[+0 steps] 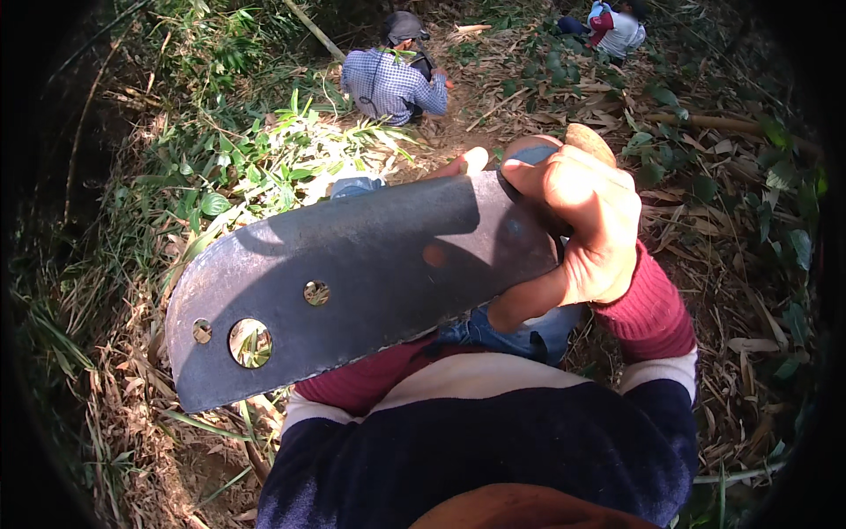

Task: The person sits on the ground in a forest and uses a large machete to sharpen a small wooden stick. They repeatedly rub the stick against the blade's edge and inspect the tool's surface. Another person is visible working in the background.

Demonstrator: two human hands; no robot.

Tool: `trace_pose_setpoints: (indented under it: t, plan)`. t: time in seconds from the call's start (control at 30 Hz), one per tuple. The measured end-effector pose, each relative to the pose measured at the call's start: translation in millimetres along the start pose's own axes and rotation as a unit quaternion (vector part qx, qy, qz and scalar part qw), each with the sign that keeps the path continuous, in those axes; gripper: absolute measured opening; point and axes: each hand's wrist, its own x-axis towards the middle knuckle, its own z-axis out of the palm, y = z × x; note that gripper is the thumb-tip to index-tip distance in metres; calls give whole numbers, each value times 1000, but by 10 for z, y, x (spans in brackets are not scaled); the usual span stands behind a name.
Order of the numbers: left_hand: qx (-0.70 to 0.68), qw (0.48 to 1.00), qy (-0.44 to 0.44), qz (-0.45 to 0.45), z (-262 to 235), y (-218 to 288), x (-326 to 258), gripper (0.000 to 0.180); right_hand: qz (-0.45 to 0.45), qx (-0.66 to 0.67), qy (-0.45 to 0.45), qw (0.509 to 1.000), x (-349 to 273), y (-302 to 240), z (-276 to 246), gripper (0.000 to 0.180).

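Observation:
A broad dark cleaver (370, 273) lies tilted across the middle of the view, its blade pierced by several round holes toward the left end. My right hand (590, 220) is closed round it at the blade's base, where the rounded end of a wooden handle (589, 143) shows behind the fingers. A shaded grey-blue patch sits beside those fingers; I cannot make out what it is. My left arm, in a maroon cuff, runs behind the blade. Of my left hand (464, 163) only a fingertip shows, past the blade's upper edge, so its grip is hidden.
Ahead, a person in a checked shirt and dark cap (388, 84) crouches on the ground. Another person (614, 33) sits farther off to the right. Green leafy plants (216, 189) and dry bamboo leaves (564, 106) cover the slope. A cane (315, 29) leans behind the first person.

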Motion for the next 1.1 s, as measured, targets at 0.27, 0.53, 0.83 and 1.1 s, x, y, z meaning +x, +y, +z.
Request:
trace_pose_setpoints:
  t: [0.27,0.53,0.83,1.1]
  plan:
    - [110,991,3,74,-234,-17,40,39,11,3,-19,1000,1,202,139,96]
    - [263,945,54,187,-252,118,-172,38,250,-60,94,962,-98,827,62,54]
    - [181,962,-10,203,-427,114,26,30,163,144,137,966,-193,425,74,74]
    - [-89,991,-54,-82,-276,191,86,42,-19,33,18,999,-30,57,59,107]
